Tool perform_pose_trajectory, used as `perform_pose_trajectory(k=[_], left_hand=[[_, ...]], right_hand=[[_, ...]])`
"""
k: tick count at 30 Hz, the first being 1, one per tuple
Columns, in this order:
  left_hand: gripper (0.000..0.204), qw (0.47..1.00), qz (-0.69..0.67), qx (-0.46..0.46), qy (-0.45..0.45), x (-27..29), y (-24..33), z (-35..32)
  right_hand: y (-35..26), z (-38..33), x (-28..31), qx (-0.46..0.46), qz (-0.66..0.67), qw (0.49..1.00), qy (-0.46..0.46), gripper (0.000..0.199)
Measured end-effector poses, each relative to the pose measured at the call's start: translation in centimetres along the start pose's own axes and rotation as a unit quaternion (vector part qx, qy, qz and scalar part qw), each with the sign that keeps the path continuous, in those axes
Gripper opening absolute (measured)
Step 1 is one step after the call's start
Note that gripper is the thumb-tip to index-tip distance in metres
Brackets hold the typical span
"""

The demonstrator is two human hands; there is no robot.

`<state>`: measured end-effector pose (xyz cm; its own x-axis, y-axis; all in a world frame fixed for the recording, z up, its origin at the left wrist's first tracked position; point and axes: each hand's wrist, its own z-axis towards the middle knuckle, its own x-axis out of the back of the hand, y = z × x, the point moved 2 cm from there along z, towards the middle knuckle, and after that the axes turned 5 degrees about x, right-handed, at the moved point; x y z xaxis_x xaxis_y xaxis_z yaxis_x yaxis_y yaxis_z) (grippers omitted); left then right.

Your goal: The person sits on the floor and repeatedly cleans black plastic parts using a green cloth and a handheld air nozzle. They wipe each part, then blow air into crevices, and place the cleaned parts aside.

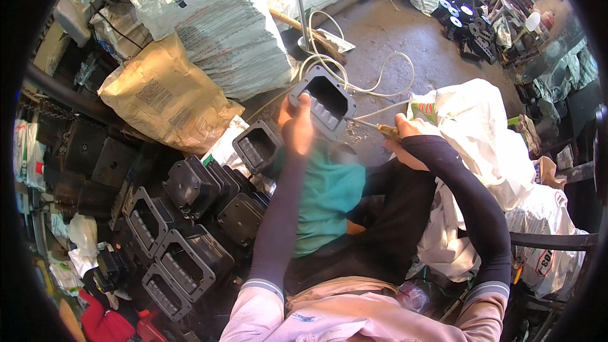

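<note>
- The left hand (297,125) gripped a black rectangular plastic housing (322,101) by its lower edge, fingers closed on it, lifting it above the lap.
- The right hand (405,134) clasped a small yellowish tool (385,130), its tip pointing at the housing.
- A white hose (380,82) looped over the concrete floor (405,38) beyond.
- More black housings (190,240) lay stacked on the left, beside a brown paper sack (164,95).

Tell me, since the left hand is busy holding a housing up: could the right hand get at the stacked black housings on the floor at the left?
Probably not as things stand. The right hand holds a small tool, and the left hand with its housing and forearm lies between it and the stacked housings.
</note>
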<state>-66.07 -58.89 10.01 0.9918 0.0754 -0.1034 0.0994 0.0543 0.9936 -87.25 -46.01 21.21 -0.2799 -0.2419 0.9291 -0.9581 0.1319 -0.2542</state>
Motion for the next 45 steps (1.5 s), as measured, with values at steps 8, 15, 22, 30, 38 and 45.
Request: perform_pose_trajectory(k=[8, 15, 22, 30, 38, 45], left_hand=[[0.059, 0.995, -0.070, 0.069, -0.025, 0.3, -2.3, 0.6], [0.056, 0.998, -0.039, -0.008, -0.057, -0.1, -1.6, 0.4], [0.065, 0.999, 0.010, 0.042, -0.021, -0.4, -1.6, 0.9], [0.065, 0.985, -0.079, 0.119, -0.095, 0.1, -1.3, 0.4], [0.074, 0.979, -0.060, 0.107, -0.164, -0.1, -0.5, -0.1], [0.070, 0.963, -0.162, 0.139, -0.166, 0.0, -1.1, -0.1]], right_hand=[[-0.1, 0.7, 1.4, 0.003, 0.010, 0.999, -0.033, 0.045], [1.0, 1.0, -0.6, 0.008, -0.035, 0.999, -0.010, 0.042], [-1.5, 0.6, -1.3, 0.033, -0.114, 0.968, 0.223, 0.037], [-2.6, 1.1, 1.2, 0.019, 0.030, 0.996, 0.086, 0.037], [-4.4, -0.1, 2.5, 0.083, 0.047, 0.995, 0.011, 0.040], [-4.5, -1.9, 1.9, 0.090, 0.005, 0.996, 0.021, 0.038]])
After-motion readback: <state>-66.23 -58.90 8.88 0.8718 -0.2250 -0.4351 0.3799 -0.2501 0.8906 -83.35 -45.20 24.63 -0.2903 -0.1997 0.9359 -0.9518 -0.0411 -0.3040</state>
